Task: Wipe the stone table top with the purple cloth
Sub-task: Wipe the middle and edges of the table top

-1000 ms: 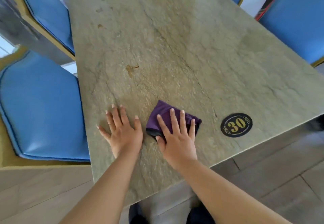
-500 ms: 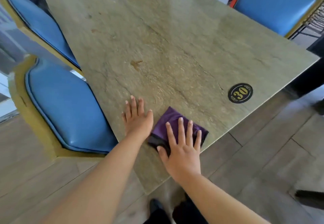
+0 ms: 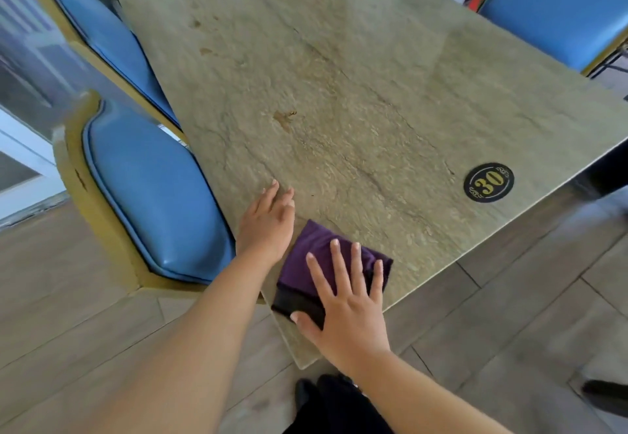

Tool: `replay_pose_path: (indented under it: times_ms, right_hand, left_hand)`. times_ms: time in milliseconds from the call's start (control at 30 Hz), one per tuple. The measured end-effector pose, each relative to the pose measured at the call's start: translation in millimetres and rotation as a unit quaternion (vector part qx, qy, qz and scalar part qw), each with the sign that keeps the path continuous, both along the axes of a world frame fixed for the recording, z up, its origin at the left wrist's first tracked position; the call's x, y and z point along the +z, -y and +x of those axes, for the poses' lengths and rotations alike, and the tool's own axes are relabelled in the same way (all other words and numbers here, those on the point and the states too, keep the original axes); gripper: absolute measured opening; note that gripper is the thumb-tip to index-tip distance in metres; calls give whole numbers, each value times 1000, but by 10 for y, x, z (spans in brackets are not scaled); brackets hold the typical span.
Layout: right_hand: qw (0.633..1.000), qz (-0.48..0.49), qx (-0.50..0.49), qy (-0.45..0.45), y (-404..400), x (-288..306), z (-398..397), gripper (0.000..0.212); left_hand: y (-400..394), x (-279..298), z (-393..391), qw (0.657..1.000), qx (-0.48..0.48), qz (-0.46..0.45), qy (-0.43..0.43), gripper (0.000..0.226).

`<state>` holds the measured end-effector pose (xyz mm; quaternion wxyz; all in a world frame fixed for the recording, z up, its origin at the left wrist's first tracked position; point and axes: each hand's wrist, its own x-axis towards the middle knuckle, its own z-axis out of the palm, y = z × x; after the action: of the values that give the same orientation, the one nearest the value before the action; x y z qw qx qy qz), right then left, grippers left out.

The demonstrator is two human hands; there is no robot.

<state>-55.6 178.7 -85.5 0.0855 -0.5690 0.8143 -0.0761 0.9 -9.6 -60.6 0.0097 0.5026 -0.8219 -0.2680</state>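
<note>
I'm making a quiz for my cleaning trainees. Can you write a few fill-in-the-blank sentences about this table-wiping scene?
1. The right hand presses flat on a cloth whose colour is ____.
2. The round black badge on the table shows the number ____.
3. The left hand rests on the table with its fingers ____.
4. The chairs around the table have seats coloured ____.

Missing words: purple; 30; straight; blue
</note>
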Motion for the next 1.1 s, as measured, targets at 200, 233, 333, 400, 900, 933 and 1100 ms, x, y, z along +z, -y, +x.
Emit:
replay_pose_path:
  times_ms: [200,233,333,400,900,933,1100]
  right_hand:
    - [998,4,67,-1,369,1,-86,81]
    - [998,12,60,-1,570,8,-148,81]
    - [998,46,30,-11,1165,10,-299,81]
    - [997,67,32,-24,1329,19,-326,80]
    - [947,57,-311,56,1460,66,-524,110]
    - [946,54,-314,58,1613,66,-547,110]
    - [946,32,-314,67,2562,48,-566,107]
  left_hand:
    - [344,21,42,997,74,34,11,55]
    - [374,6,65,996,70,49,23,54]
    - [420,18,127,991,96,94,-17,56]
    - [438,70,130,983,131,124,-45,60]
    - [1113,393,-117,966,-87,-17,241,116]
    - [1254,425,-139,961,-104,-8,257,123]
    - [2078,542,-245,931,-159,-9,329,128]
